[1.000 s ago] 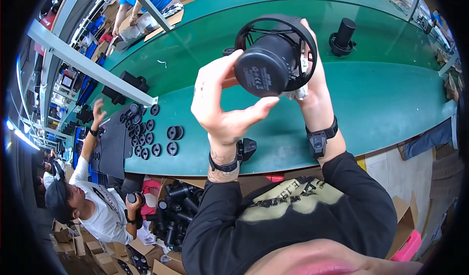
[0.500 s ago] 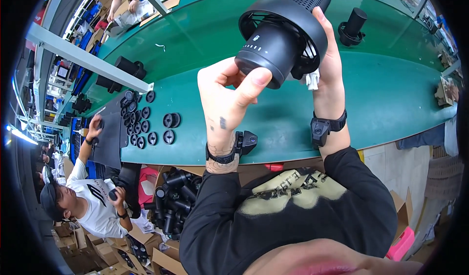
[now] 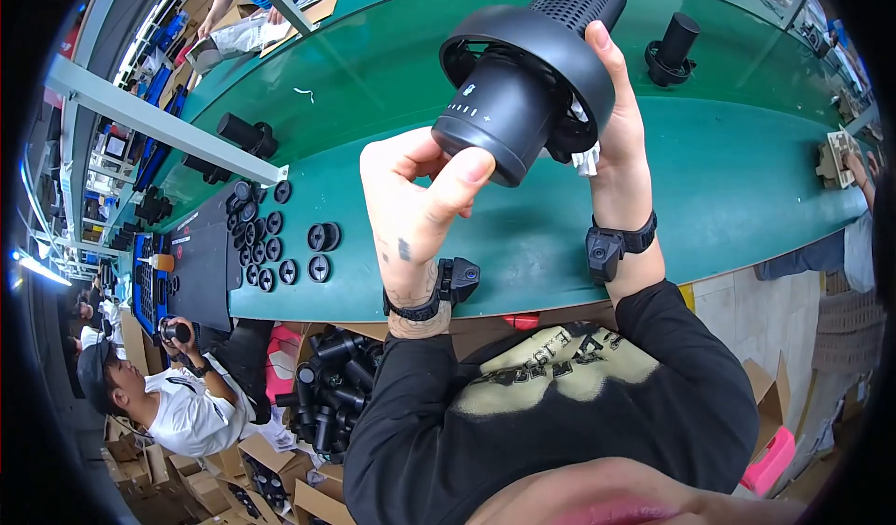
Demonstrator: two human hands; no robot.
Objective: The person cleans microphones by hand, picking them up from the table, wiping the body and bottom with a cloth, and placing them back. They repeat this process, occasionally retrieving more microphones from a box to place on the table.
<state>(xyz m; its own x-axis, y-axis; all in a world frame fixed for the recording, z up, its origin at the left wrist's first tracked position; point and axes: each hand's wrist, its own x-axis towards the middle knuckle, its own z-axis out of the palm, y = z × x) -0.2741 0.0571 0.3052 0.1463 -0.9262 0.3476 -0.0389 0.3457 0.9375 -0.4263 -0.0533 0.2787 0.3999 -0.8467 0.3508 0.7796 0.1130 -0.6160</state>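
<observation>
A black microphone (image 3: 509, 119) with a perforated grille and a wide ring-shaped shock mount (image 3: 532, 44) is held up, tilted, over the green table. My left hand (image 3: 411, 184) is closed around its lower end cap, thumb on the near side. On the ring's right side, my right hand (image 3: 621, 114) grips the mount, its thumb reaching up beside the grille. A crumpled white cloth (image 3: 586, 162) shows between the right palm and the mount; most of it is hidden.
Several round black caps (image 3: 273, 249) lie left on the green table (image 3: 523, 254). Another mounted microphone (image 3: 674, 49) stands back right, more at left. Below the edge, a box holds black cylindrical parts (image 3: 331, 385). A co-worker (image 3: 177, 404) sits at left; grey rails (image 3: 177, 124) cross the left side.
My hands and the microphone have shifted slightly left and down, and the microphone tilts a little more. The co-worker at left has drawn both hands together. Hands now show at the far right.
</observation>
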